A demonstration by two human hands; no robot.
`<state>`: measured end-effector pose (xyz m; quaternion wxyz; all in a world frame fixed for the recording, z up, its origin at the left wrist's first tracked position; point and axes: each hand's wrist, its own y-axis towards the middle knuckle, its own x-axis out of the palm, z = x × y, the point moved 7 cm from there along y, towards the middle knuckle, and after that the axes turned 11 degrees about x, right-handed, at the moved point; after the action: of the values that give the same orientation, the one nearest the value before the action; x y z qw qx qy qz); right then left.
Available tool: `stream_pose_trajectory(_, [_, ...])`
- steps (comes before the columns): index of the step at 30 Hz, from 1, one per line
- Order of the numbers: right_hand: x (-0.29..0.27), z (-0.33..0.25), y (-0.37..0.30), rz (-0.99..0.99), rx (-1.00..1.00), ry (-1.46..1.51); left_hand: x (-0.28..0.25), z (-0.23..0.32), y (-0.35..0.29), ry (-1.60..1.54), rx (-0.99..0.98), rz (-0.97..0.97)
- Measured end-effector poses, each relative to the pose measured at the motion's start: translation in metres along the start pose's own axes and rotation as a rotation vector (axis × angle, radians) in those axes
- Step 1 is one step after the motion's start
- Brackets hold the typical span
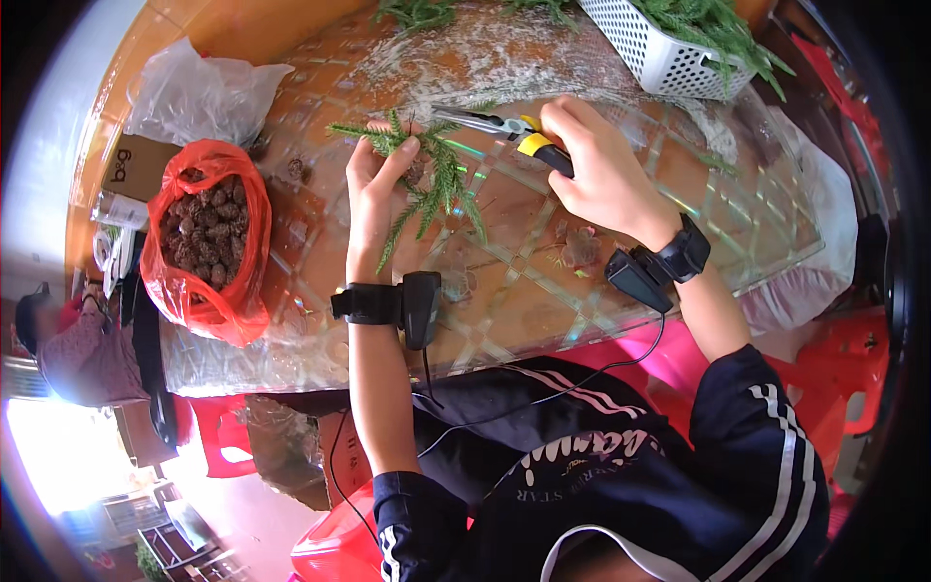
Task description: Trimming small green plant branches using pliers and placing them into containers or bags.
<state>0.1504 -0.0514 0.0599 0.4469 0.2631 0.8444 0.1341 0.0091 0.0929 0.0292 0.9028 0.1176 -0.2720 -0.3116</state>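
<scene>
My left hand (371,194) pinches a green artificial pine sprig (446,179) between thumb and fingers, its needled branches spreading down and to the right. A thin dark stem end pokes up just above the fingertips. My right hand (609,175) is wrapped round long-nose pliers (495,123) with yellow and black handles. The pliers' jaws point left, close to the sprig's upper part; whether they touch the stem I cannot tell. Both hands are above the table (504,320), and a black strapped device sits on each wrist.
At the left stands a red plastic bag (250,306) full of brown pine cones (206,238), with a clear plastic bag (208,97) behind. A white perforated basket (645,48) of green sprigs is at the far right. Red stools (839,373) flank the table; another person (92,359) is at the left.
</scene>
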Motion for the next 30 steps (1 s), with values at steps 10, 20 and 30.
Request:
stream_pose_trajectory(10, [0.011, -0.012, 0.0, -0.062, -0.049, 0.03, -0.001, -0.007, -0.01, 0.038, -0.193, -0.148])
stream_pose_trajectory(20, [0.015, -0.007, -0.003, -0.021, 0.026, 0.118, 0.019, 0.032, -0.003, 0.866, 0.324, -0.251])
stream_pose_trajectory(30, [0.024, 0.008, -0.002, -0.318, 0.337, 0.213, 0.043, 0.051, 0.001, 1.251, 0.567, -0.412])
